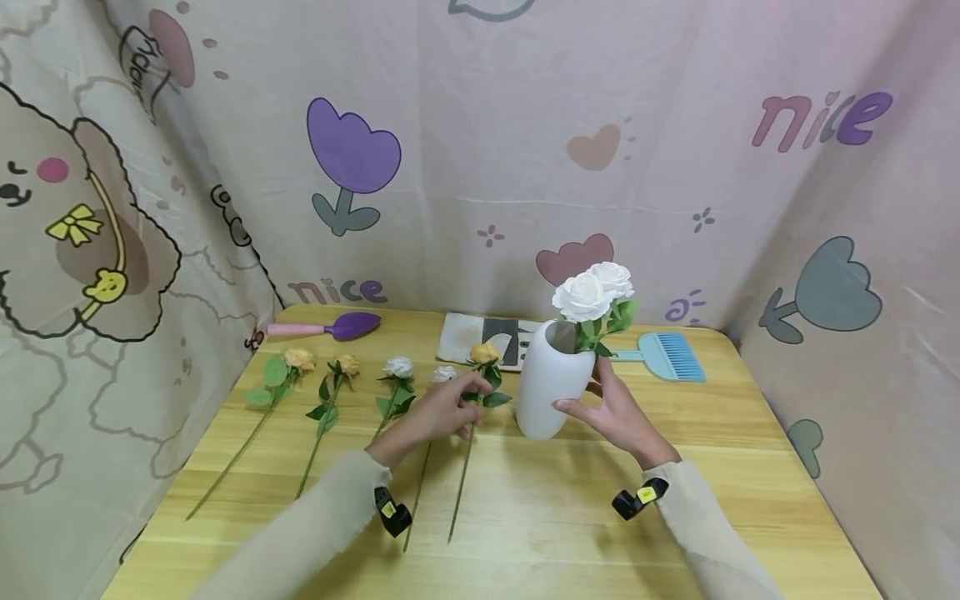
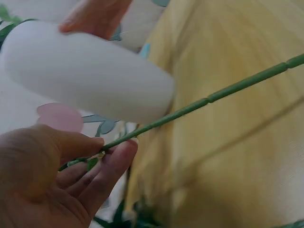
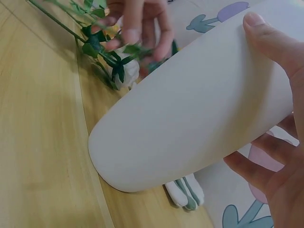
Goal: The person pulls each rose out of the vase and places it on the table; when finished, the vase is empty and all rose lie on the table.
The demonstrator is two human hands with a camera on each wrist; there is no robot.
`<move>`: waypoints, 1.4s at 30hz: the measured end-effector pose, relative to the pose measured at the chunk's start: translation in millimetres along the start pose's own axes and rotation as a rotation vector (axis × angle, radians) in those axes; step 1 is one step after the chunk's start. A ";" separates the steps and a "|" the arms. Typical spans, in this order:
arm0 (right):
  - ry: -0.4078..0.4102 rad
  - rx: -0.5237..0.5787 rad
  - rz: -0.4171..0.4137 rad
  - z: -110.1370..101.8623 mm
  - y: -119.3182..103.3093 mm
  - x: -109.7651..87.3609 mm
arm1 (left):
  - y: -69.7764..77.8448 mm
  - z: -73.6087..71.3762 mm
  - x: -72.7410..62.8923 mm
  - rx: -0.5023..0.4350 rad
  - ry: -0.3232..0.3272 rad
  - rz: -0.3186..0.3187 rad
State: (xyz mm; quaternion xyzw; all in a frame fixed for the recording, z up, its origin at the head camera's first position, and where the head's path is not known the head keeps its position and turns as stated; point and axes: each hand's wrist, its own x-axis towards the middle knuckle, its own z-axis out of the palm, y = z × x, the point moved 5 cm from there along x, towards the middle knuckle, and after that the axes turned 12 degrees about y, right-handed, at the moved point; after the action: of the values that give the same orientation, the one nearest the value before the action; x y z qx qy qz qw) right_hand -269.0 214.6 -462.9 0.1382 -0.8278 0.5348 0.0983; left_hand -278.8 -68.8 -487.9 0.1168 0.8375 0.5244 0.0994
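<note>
My left hand [image 1: 437, 410] pinches the thin green stem [image 2: 247, 84] of a yellow rose [image 1: 483, 353] between thumb and fingers, just below its bloom. The stem runs back toward the table's near side. My right hand [image 1: 618, 417] grips a white vase [image 1: 550, 392] from its right, thumb on the front and fingers around the back. Two white roses [image 1: 583, 298] with green leaves stick out of the vase's mouth and lean right. In the right wrist view, the vase [image 3: 180, 109] fills the middle, and my left hand [image 3: 142, 23] is beyond it, among leaves.
Left of the vase lie more stemmed roses: a pale orange one [image 1: 299, 359], a yellow one [image 1: 347, 364] and white ones [image 1: 398, 367]. At the back are a purple trowel [image 1: 356, 325] with a pink handle, a grey-and-white cloth item [image 1: 461, 337] and a light-blue brush-like tool [image 1: 667, 357].
</note>
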 end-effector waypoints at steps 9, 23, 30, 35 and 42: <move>-0.002 0.005 -0.017 1.8 -2.1 0.1 | -20.8 26.5 -1.1 0.121 0.017 -0.062; 0.004 0.002 0.017 3.2 -0.7 0.1 | -12.4 26.8 -6.6 0.195 -0.010 -0.074; 0.006 0.001 0.013 3.1 -1.1 0.2 | 8.1 9.1 -2.1 0.120 0.057 -0.063; 0.005 0.007 0.011 2.5 0.2 -1.1 | 39.3 -0.9 6.5 0.094 0.121 0.098; 0.008 -0.007 0.007 1.4 2.4 -1.4 | 79.5 16.5 15.9 -0.090 0.034 0.322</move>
State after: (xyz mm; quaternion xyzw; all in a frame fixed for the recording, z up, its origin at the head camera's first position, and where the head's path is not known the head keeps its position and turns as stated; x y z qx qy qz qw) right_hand -268.5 214.4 -466.0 0.1329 -0.8297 0.5327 0.1004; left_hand -281.9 -16.3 -424.1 0.2361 0.7851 0.5726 0.0048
